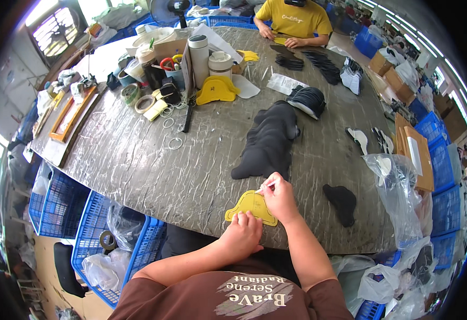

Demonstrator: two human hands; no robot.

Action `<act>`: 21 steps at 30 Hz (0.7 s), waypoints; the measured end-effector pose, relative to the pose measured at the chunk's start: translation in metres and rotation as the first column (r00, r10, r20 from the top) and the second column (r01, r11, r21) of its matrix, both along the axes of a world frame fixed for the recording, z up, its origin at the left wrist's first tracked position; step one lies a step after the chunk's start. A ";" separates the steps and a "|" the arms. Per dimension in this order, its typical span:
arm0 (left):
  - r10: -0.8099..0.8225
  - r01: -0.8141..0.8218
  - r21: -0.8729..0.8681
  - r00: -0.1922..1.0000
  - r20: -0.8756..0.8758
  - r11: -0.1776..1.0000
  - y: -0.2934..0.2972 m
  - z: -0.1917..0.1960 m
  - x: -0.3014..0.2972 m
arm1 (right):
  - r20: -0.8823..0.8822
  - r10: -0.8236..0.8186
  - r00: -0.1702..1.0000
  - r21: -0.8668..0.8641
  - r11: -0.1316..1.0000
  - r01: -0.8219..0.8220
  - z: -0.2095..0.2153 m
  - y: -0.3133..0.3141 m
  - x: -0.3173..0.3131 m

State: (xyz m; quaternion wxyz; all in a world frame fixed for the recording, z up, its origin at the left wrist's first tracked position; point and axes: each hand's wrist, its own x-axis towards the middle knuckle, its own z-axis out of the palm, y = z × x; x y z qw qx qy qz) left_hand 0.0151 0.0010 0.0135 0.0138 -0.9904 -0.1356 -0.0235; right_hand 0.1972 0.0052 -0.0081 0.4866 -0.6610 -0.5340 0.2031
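Observation:
A yellow template [257, 201] with a rounded outline and line slots lies near the table's front edge. Its lower left edge is held down by the bunched fingers of my left hand [242, 232]. My right hand [279, 198] pinches a thin white marking stick [267, 186], its tip at the template's upper right edge. What lies beneath the template is hidden. Just beyond my hands is a long overlapping row of black cut pieces [268, 136]. A single black piece [340, 205] lies flat to the right.
A co-worker in a yellow shirt [293, 20] handles a yellow piece across the table. Stacked black pieces [305, 101], a yellow shape [217, 89], a white bottle [199, 57] and tape rolls [145, 103] stand farther back. Blue crates [92, 229] flank the table; plastic bags [398, 186] hang at right.

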 end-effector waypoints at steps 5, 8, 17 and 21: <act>-0.008 0.008 0.007 1.000 0.007 1.000 0.000 -0.002 0.001 | 0.032 -0.016 0.999 0.046 0.999 0.014 -0.001 -0.001 0.000; -0.009 0.009 0.005 1.000 0.008 1.000 0.000 -0.003 0.001 | 0.076 -0.018 0.997 0.082 0.997 0.011 0.002 -0.001 0.000; -0.007 0.008 -0.027 1.000 0.021 1.000 -0.001 -0.007 0.000 | -0.059 -0.080 0.995 0.071 0.994 0.084 -0.007 -0.018 0.001; -0.007 0.008 -0.023 1.000 0.030 1.000 0.000 -0.007 -0.001 | -0.043 -0.116 0.992 0.047 0.992 0.118 0.001 -0.033 -0.004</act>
